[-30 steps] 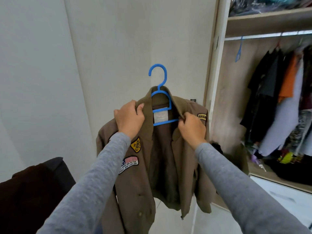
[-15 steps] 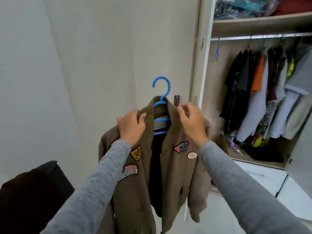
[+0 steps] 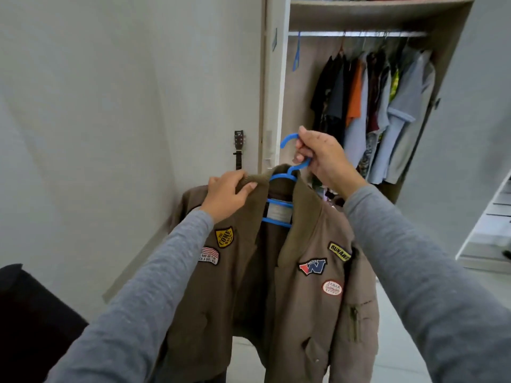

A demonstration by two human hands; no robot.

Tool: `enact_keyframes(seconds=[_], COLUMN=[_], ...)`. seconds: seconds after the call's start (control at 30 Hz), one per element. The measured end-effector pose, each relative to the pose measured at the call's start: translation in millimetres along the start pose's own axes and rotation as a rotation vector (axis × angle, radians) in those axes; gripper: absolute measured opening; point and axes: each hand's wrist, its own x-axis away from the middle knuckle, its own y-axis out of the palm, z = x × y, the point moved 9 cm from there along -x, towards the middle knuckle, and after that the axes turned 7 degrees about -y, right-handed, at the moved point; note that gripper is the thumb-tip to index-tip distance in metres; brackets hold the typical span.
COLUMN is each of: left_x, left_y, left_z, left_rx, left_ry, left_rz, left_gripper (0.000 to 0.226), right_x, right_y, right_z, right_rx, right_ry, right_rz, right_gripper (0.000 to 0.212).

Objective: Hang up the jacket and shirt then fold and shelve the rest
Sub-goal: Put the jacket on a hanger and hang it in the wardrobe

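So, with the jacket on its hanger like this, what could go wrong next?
The right hand grips the hanger by its hook, so hooking it over the rail may be awkward. The hung clothes crowd most of the rail. The left hand pinches the jacket collar; released, it may slip.

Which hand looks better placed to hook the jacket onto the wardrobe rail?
Probably the right hand: it grips the hanger by its hook, nearer the rail. The left hand only pinches the jacket collar.

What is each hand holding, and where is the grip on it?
The right hand has its grip on the blue hanger, around the lower part of the hook; the left hand pinches the brown jacket by its collar edge.
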Motion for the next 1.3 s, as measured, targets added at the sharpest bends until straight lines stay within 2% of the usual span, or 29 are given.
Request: enact_keyframes(seconds=[0.1,0.27,0.4,0.5,0.67,0.8,0.93,1.0,1.13,1.3], left_x=[-7,-23,-26,-24,-20,-26,-48,-58,-76,-125], left_y=[28,87,142,189,256,297,327,338,347,345], left_z=[10,40,70,97,133,163,175,169,143,125], left_rx=[0.04,0.171,0.34,0.408,0.547,0.737,0.673,0.595,0.5,0.558], left_ry=[-0.015,-0.059,-0.096,-0.129,-0.198,-0.286,-0.365,-0.381,-0.44,-0.4], left_rz=[-0.073,-0.094,-0.144,-0.248,-0.38,-0.573,-0.585,-0.535,-0.417,-0.206], left_gripper=[0.025,0.024,0.039,0.049,0.055,0.068,0.093,0.081,0.034,0.039], right_x=[2,10,9,-1,-29,-62,-91,-102,-127,-170], right_y=[-29,-95,-148,-181,-239,-269,-276,-277,-289,-313], right_z=[4,18,33,44,64,77,82,82,81,93], right_rx=[0.063,0.265,0.466,0.46,0.29,0.207,0.298,0.297,0.352,0.371], right_ry=[0.063,0.135,0.198,0.226,0.233,0.216,0.203,0.182,0.155,0.114], right_rz=[0.135,0.418,0.519,0.55,0.674,0.626,0.461,0.415,0.334,0.352], right_gripper=[0.034,0.036,0.039,0.04,0.035,0.03,0.023,0.025,0.027,0.023])
